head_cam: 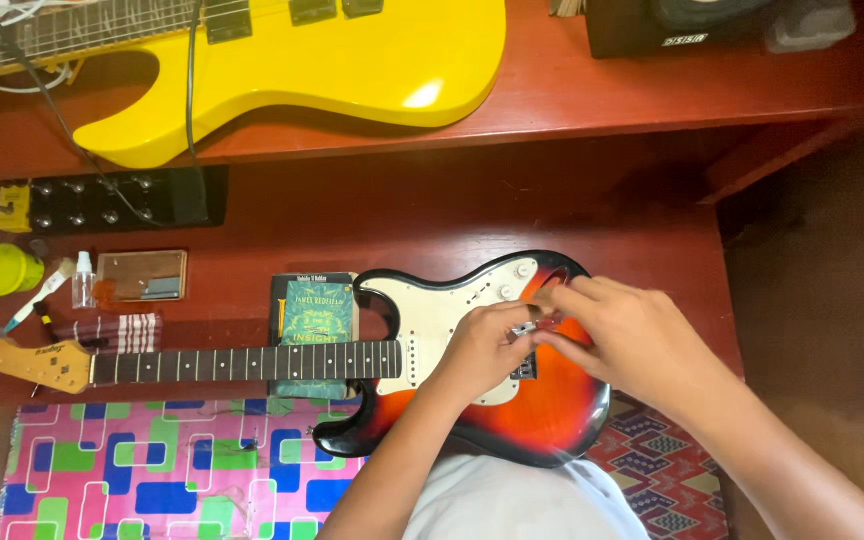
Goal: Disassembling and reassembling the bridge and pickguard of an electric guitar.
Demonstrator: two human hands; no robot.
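A sunburst electric guitar [542, 410] with a cream pickguard lies flat on a red wooden table [392, 215], its neck [242, 362] reaching left to a pale headstock. My left hand [487, 350] rests on the body near the bridge, fingers pinched on a small silver metal part [524, 328]. My right hand [627, 335] meets it from the right, fingertips closed on the same small part. The bridge itself is mostly hidden under both hands.
A green book [314, 312] props the neck. A yellow guitar [352, 60] lies on the upper shelf, with a black pedal strip [117, 200] below it. A small bottle [83, 280], yellow cup [7, 268] and brush sit far left. Patterned mats cover the floor.
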